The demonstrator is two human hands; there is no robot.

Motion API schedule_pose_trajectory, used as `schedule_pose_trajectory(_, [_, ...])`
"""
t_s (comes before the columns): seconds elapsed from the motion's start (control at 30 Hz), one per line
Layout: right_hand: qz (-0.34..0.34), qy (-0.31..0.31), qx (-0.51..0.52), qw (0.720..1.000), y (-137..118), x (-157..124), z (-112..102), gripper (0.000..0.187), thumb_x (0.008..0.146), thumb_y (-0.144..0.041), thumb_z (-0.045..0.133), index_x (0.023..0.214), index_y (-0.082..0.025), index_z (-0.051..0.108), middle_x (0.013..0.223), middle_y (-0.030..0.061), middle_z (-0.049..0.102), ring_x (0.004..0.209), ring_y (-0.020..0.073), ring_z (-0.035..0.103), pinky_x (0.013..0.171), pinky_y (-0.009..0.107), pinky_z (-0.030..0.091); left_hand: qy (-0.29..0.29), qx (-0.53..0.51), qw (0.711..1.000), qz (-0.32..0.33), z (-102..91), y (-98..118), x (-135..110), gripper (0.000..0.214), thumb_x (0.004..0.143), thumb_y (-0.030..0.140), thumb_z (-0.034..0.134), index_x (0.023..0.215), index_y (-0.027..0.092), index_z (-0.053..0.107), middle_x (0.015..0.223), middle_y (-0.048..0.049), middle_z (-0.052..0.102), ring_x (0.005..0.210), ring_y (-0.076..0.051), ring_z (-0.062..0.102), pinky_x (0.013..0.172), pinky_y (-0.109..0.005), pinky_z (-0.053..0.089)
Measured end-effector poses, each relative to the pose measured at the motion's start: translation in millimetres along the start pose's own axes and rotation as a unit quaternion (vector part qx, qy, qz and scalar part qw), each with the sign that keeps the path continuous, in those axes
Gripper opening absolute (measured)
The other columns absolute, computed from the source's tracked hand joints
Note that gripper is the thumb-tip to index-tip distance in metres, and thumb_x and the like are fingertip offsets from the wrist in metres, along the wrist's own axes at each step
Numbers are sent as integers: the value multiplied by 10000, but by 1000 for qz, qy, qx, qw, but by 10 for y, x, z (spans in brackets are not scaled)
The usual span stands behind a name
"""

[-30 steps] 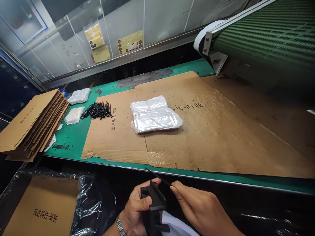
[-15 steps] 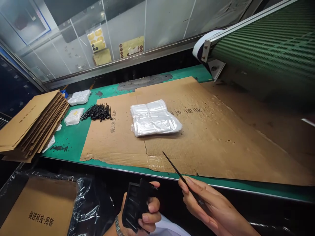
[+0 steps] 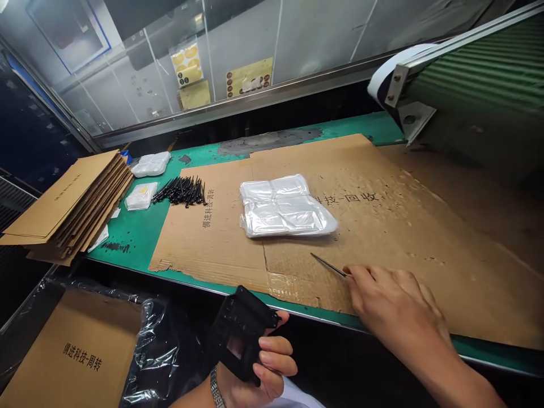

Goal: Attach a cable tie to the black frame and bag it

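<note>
Black plastic bracket (image 3: 240,331) is held firmly in the left hand (image 3: 272,365), fingers wrapped around it just over the near edge of the bench, with a metal watch strap (image 3: 216,388) on that wrist. A thin dark pin (image 3: 327,264) is pinched in a narrow grip by the right hand (image 3: 395,300), its tip pointing left, just above a big printed cardboard sheet (image 3: 382,226). A stack of clear plastic bags (image 3: 283,207) lies on that sheet, further from the near edge. Further left, a pile of black pins (image 3: 181,191) is laid out, with a small bag (image 3: 141,196) beside it on the green bench (image 3: 140,232). Flattened cartons (image 3: 72,204) are stacked at far left, and a green conveyor belt (image 3: 476,85) is seen at far right.
</note>
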State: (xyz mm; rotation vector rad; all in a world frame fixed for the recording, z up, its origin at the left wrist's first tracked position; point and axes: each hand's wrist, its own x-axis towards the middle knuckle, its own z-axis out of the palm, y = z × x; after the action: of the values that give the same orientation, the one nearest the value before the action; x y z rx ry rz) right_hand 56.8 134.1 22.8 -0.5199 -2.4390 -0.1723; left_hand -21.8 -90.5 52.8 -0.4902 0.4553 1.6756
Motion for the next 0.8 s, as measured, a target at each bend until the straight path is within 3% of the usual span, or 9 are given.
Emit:
schedule_pose_trajectory(0.17, [-29, 9, 3, 1000, -82, 0, 5, 239, 906, -211, 266, 799, -205, 479, 681, 118, 566, 655, 283, 471, 566, 390, 348, -27, -71, 997, -19, 46, -1, 32, 170, 766, 143, 604, 606, 105, 560, 624, 32, 323, 514, -32, 321, 403, -88, 223])
schedule_pose_trajectory(0.27, [-30, 40, 126, 991, -268, -49, -142, 146, 917, -205, 353, 928, -167, 494, 820, 131, 592, 781, 280, 532, 677, 405, 421, -41, -70, 997, -7, 66, -12, 57, 219, 767, 121, 580, 565, 114, 498, 626, 38, 306, 519, -37, 318, 457, -123, 269])
schedule_pose_trajectory(0.4, [-82, 17, 356, 931, -668, -216, -317, 184, 931, -294, 424, 1052, -188, 511, 925, 106, 602, 898, 250, 564, 788, 411, 450, -51, -62, 995, 54, 59, -26, 127, 167, 756, 145, 589, 605, 119, 522, 665, 18, 367, 571, -58, 376, 519, -158, 338])
schedule_pose_trajectory(0.53, [-158, 51, 412, 896, -1051, -369, -266, 436, 911, -509, 400, 1124, -146, 509, 958, 132, 614, 972, 265, 560, 810, 429, 475, -3, -59, 995, 85, 57, -25, 223, 104, 694, 165, 667, 670, 103, 587, 692, -13, 480, 611, -64, 457, 569, -147, 397])
schedule_pose_trajectory(0.6, [-137, 69, 414, 897, -1118, -338, -218, 381, 912, -424, 460, 1137, -120, 498, 951, 131, 615, 959, 247, 570, 813, 396, 486, 11, -54, 993, 100, 61, -43, 261, 171, 635, 203, 725, 674, 94, 598, 669, -15, 518, 626, -73, 494, 618, -157, 423])
schedule_pose_trajectory(0.67, [-98, 43, 434, 894, -1067, -200, -202, 272, 916, -287, 473, 1136, -128, 494, 953, 113, 619, 923, 210, 589, 798, 331, 497, 7, -41, 988, 149, 41, -81, 296, 254, 590, 262, 767, 717, 106, 611, 704, -29, 576, 697, -105, 544, 674, -190, 440])
schedule_pose_trajectory(0.73, [-47, -13, 467, 883, -918, 27, -201, 203, 916, -246, 445, 1089, -167, 516, 946, 81, 628, 874, 174, 608, 743, 259, 509, -1, -10, 981, 194, -20, -129, 338, 339, 576, 322, 777, 815, 143, 616, 770, -34, 625, 727, -127, 572, 627, -212, 436])
schedule_pose_trajectory(0.8, [15, -95, 487, 868, -726, 293, -168, 191, 923, -303, 416, 1000, -191, 550, 903, 53, 641, 816, 161, 621, 677, 225, 514, -20, 52, 983, 174, -109, -169, 394, 441, 565, 338, 777, 936, 186, 596, 816, -41, 654, 703, -148, 592, 548, -226, 407])
